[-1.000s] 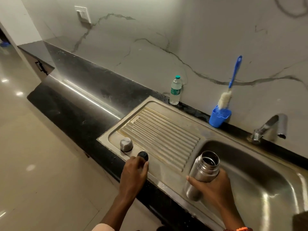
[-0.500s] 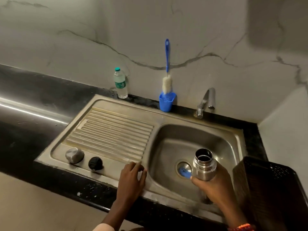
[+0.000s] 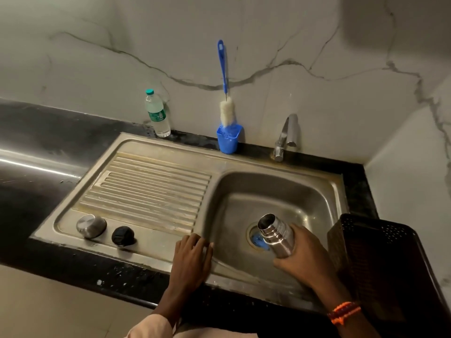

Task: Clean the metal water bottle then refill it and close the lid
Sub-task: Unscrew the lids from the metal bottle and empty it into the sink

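Bottle point(image 3: 275, 234) tilted over the drain point(image 3: 258, 237), open mouth leaning left, right hand point(image 3: 302, 259) wrapped round its body; left hand point(image 3: 192, 254) flat on the sink point(image 3: 156, 250) rim. Tip further, slowly, keep the mouth above the drain to avoid splashing.

Left hand point(image 3: 192, 257) is lying flat, palm down, fingers straight and close together pointing away, forearm coming up from the near edge with a pale sleeve point(image 3: 148, 329) at the elbow end. Right hand point(image 3: 302, 258) sits off to the right, fingers and thumb curled in a grip, with an orange band point(image 3: 343, 312) on the wrist.
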